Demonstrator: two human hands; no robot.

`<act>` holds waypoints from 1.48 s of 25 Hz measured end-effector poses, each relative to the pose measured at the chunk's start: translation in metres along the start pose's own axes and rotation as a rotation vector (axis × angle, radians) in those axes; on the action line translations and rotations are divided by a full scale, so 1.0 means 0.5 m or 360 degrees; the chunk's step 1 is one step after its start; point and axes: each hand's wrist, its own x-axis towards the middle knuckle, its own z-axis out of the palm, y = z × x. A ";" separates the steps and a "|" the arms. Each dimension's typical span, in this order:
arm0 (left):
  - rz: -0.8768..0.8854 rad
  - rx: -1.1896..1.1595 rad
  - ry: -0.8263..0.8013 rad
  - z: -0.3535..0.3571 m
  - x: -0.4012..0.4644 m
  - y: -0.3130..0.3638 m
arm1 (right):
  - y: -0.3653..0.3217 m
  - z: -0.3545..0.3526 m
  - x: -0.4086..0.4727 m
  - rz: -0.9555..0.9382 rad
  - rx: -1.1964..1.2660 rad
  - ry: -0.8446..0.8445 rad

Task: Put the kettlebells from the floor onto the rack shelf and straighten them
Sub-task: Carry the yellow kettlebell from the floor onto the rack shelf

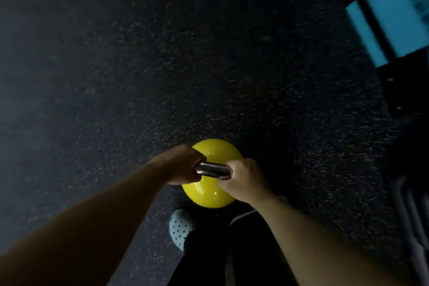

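Yellow kettlebell (210,170) low over dark speckled rubber floor (162,65), steel handle (213,170) clamped by left hand (182,165) and right hand (243,180). Dim room. Pale clog (181,227) just beneath. Blurred blue panel (392,18) top right, cut off; floor contact unclear.

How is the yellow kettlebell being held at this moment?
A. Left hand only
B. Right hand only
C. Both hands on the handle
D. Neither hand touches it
C: the left hand and right hand both wrap the metal handle of the yellow kettlebell.
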 end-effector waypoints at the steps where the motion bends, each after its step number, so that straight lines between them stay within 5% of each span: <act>1: 0.0065 0.0028 0.0022 -0.041 0.027 0.055 | 0.024 -0.055 -0.016 0.0043 0.0013 0.0104; 9: 0.0551 0.0514 0.0319 -0.409 0.177 0.478 | 0.113 -0.528 -0.134 0.0122 -0.0002 0.0788; 16: 0.0960 0.0749 0.0732 -0.669 0.300 0.692 | 0.143 -0.847 -0.125 0.0290 -0.0226 0.1233; 37: 0.1642 0.1453 0.0870 -1.050 0.707 1.109 | 0.339 -1.302 0.007 0.0800 0.0231 0.2069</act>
